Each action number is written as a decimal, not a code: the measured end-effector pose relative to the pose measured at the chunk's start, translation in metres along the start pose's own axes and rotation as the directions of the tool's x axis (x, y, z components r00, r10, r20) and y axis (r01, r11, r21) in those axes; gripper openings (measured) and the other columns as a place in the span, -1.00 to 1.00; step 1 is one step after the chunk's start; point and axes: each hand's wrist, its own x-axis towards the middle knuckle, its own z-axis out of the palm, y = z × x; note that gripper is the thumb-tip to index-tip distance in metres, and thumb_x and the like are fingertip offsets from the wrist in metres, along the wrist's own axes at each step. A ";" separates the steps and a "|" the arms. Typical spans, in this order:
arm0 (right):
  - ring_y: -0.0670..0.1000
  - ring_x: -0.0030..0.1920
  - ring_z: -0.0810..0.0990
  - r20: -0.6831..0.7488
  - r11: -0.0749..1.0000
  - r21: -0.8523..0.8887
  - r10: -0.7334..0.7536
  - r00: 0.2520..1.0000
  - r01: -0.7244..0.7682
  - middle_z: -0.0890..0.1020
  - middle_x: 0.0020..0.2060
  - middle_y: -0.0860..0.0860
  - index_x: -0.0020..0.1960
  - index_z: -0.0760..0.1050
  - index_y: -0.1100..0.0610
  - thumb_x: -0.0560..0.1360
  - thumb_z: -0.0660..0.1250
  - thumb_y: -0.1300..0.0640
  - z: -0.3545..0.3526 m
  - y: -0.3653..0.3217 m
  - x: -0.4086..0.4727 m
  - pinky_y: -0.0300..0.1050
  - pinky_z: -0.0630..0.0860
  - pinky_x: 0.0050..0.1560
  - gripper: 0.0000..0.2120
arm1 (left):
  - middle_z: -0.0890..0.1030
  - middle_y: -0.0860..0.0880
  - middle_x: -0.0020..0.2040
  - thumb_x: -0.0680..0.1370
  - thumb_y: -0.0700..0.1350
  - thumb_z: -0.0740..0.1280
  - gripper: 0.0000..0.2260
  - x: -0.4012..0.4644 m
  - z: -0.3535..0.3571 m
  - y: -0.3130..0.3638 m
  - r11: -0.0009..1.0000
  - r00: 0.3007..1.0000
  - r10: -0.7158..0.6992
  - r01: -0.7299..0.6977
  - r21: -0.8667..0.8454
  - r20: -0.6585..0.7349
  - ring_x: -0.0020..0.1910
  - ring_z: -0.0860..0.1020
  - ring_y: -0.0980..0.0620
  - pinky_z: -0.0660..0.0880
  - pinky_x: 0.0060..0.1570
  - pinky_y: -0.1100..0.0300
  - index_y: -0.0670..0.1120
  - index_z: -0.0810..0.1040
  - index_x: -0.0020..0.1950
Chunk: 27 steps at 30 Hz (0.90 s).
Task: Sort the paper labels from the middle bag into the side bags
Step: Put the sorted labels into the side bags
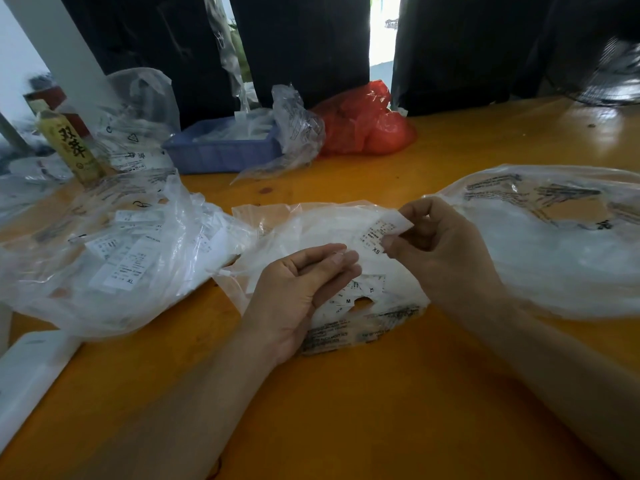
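Leftmost, well to the left of the middle bag (325, 230), the left bag (114, 251) lies crumpled on the orange table (346, 410), with white labels showing through its clear plastic, one marked XL. Over the middle bag's near left part rests the left hand (304, 289), palm turned up, fingers nearly straight and together, gripping nothing. Loose labels marked M and XL lie in the middle bag just right of that hand. Above the middle bag's right part, the right hand (440, 244) pinches a paper label (384, 230) marked XS between thumb and fingers. Right of the middle bag lies the right bag (554, 244), its contents unclear.
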 end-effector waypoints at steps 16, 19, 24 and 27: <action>-0.13 -0.15 0.70 0.082 0.981 -0.169 -0.085 0.993 0.098 0.71 -0.19 -0.14 -0.07 0.57 -0.02 0.52 0.50 0.15 0.005 0.001 -0.003 -0.24 0.62 -0.11 -0.87 | 0.75 -0.29 0.07 0.43 -0.24 0.52 -0.85 -0.001 0.000 0.001 0.998 0.999 -0.025 0.023 0.059 0.021 0.09 0.76 -0.18 0.68 0.01 0.22 -0.18 0.80 -0.02; -0.17 -0.16 0.69 0.056 0.972 -0.212 -0.094 0.994 0.104 0.70 -0.19 -0.19 -0.08 0.55 -0.06 0.52 0.50 0.13 0.004 0.002 -0.004 -0.34 0.57 -0.14 -0.85 | 0.75 -0.28 0.08 0.38 -0.21 0.56 -0.79 -0.002 0.001 0.002 0.998 0.999 -0.032 0.030 0.060 0.033 0.09 0.76 -0.17 0.68 0.02 0.22 -0.18 0.80 -0.01; -0.21 -0.18 0.65 0.055 0.951 -0.283 -0.113 0.992 0.124 0.67 -0.20 -0.24 -0.10 0.54 -0.08 0.52 0.49 0.12 0.005 0.003 -0.004 -0.41 0.52 -0.19 -0.83 | 0.75 -0.28 0.07 0.32 -0.21 0.58 -0.76 -0.001 0.002 0.002 0.999 1.000 -0.021 0.021 0.035 0.013 0.07 0.76 -0.17 0.68 -0.01 0.23 -0.18 0.80 -0.03; -0.21 -0.16 0.66 0.107 0.947 -0.302 -0.084 0.991 0.113 0.67 -0.23 -0.23 -0.10 0.54 -0.12 0.53 0.48 0.12 0.006 0.003 -0.004 -0.36 0.56 -0.18 -0.82 | 0.75 -0.29 0.06 0.36 -0.25 0.55 -0.76 -0.001 0.003 0.001 1.000 1.000 -0.007 0.007 0.030 -0.008 0.04 0.77 -0.15 0.68 -0.05 0.25 -0.23 0.77 0.01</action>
